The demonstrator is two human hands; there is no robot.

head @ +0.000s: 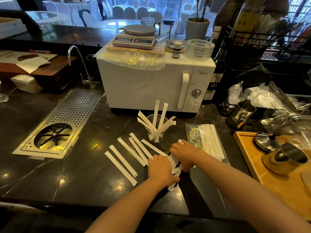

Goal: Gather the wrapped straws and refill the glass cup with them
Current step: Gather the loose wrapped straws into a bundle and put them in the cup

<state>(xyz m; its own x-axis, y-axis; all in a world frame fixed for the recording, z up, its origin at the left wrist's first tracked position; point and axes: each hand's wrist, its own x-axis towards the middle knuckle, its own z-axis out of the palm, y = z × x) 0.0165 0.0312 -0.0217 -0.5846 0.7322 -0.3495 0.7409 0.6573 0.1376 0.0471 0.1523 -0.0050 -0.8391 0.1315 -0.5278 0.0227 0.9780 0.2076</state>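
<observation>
Hands flat on the dark counter [70, 175]: our left hand [160, 169] and right hand [184, 153] press palm-down on a clump of wrapped straws [175, 165], fingers spread, neither grip closed around anything. Loose straws [125, 157] fan out at 9 o'clock of the left hand. Glass cup [155, 130], holding several straws, stands at 12 o'clock, before the microwave [144, 84].

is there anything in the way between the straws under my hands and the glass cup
Nothing visible blocks it. The left hand and right hand rest on the wrapped straws, and only bare counter lies between them and the glass cup, which already holds several straws.
</observation>
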